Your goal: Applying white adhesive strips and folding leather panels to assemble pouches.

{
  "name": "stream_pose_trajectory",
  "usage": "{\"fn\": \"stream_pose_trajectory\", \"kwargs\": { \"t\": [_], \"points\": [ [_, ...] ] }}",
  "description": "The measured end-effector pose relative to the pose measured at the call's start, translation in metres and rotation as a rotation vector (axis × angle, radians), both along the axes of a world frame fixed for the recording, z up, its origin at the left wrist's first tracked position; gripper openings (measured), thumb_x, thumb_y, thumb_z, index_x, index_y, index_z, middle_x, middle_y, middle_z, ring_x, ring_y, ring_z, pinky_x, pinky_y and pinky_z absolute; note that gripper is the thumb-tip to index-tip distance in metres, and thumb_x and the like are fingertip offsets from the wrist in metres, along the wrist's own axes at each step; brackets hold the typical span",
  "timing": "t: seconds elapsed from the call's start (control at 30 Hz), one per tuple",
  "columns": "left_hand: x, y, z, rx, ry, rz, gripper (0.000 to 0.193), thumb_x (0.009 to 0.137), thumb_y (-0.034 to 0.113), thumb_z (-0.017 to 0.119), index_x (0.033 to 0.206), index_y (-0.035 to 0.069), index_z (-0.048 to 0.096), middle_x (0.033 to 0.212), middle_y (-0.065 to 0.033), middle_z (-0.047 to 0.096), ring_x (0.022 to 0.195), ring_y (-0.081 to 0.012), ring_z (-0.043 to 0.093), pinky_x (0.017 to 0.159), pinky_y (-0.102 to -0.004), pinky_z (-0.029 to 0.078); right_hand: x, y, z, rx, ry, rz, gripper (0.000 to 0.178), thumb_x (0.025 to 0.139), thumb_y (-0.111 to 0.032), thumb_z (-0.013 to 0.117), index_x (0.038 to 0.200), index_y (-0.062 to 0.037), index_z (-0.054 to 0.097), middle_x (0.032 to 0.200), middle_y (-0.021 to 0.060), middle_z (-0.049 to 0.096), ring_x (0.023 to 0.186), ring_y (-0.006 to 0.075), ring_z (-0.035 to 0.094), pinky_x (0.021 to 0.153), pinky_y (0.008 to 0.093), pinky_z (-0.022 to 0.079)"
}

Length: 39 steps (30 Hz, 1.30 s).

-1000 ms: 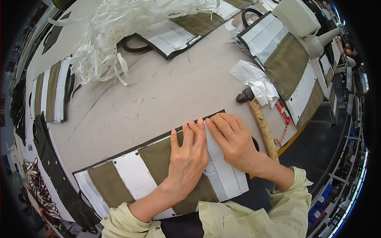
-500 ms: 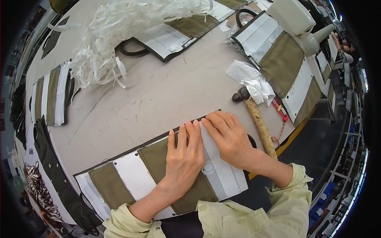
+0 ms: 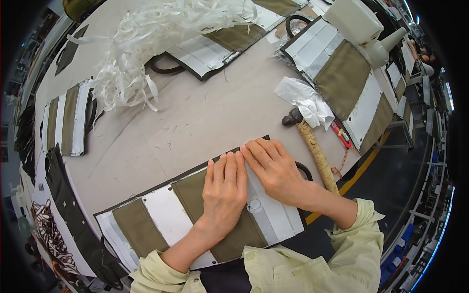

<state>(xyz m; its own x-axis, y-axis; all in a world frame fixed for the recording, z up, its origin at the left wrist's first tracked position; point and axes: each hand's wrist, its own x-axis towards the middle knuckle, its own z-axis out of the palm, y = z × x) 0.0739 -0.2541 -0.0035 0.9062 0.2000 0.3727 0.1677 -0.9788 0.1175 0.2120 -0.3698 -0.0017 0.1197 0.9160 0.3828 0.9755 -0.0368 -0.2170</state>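
Observation:
An olive and white striped bag piece (image 3: 139,222) lies flat and slanted in front of me, with dark edging and a dark handle at its right end. A clear round snap (image 3: 254,205) shows on one of its pale bands. My left hand (image 3: 222,195) rests across the middle, fingers together and bent at the far dark edge. Right beside it, my right hand (image 3: 276,171) curls its fingers over the same edge, near the right corner. Both hands are closed on this edge; the thumbs are hidden.
A hammer (image 3: 315,149) lies to the right, beside crumpled white tissue (image 3: 308,102) and a red cutter (image 3: 341,134). More bag pieces (image 3: 344,78) stand near a white squeeze bottle (image 3: 354,22). White strips (image 3: 129,53) are heaped at the back. A dark strap piece (image 3: 73,205) lies left.
My right hand has slid slightly left along the far edge, toward the left hand. The left hand's fingers sit a little closer together. The bag piece stays nearly where it was.

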Motion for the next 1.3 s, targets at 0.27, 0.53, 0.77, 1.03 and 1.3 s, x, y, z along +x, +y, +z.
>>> {"fn": "stream_pose_trajectory", "kwargs": {
  "t": [0.27,0.53,0.77,1.03,1.3],
  "points": [
    [0.003,0.008,0.004,-0.132,-0.057,0.005,0.055,0.070,-0.005,0.066,0.124,-0.006,0.065,0.106,-0.0086,0.063,0.092,-0.0258,0.061,0.072,-0.0342,0.054,-0.001,-0.001,-0.001,0.009,-0.052,0.002,0.045,0.079,-0.005,0.065,0.119,0.0153,0.063,0.123,0.0221,0.058,0.117,0.0356,0.058,0.099,0.0453,0.048],
    [0.002,0.016,0.010,-0.075,0.048,-0.106,0.056,0.069,-0.003,0.068,0.125,-0.008,0.064,0.104,-0.0098,0.061,0.095,-0.0257,0.060,0.073,-0.0347,0.055,0.003,0.002,-0.004,0.065,0.011,0.017,0.040,0.078,-0.003,0.064,0.115,0.0127,0.062,0.118,0.0199,0.057,0.113,0.0339,0.056,0.095,0.0418,0.047],
    [-0.002,0.015,0.006,-0.054,0.016,-0.109,0.054,0.072,-0.003,0.067,0.126,-0.009,0.063,0.106,-0.0119,0.060,0.098,-0.0274,0.061,0.076,-0.0356,0.056,0.006,0.004,0.000,0.046,0.002,0.022,0.039,0.075,0.000,0.064,0.113,0.0106,0.063,0.116,0.0175,0.058,0.111,0.0329,0.056,0.095,0.0413,0.046],
    [-0.004,0.009,0.006,-0.080,0.047,-0.096,0.052,0.075,-0.003,0.065,0.126,-0.011,0.063,0.108,-0.0134,0.059,0.103,-0.0284,0.059,0.093,-0.0371,0.053,0.007,0.003,-0.002,0.008,0.002,0.012,0.042,0.073,0.005,0.064,0.115,0.0061,0.064,0.116,0.0154,0.059,0.112,0.0326,0.056,0.097,0.0426,0.045],
    [-0.010,0.008,-0.003,-0.106,-0.073,-0.105,0.055,0.076,-0.004,0.065,0.131,-0.007,0.060,0.117,-0.0133,0.060,0.106,-0.0305,0.060,0.086,-0.0390,0.055,0.020,-0.067,0.022,0.228,0.009,-0.497,0.038,0.084,0.002,0.068,0.122,0.0013,0.064,0.112,0.0163,0.061,0.107,0.0366,0.058,0.091,0.0471,0.047]
  ]
}}
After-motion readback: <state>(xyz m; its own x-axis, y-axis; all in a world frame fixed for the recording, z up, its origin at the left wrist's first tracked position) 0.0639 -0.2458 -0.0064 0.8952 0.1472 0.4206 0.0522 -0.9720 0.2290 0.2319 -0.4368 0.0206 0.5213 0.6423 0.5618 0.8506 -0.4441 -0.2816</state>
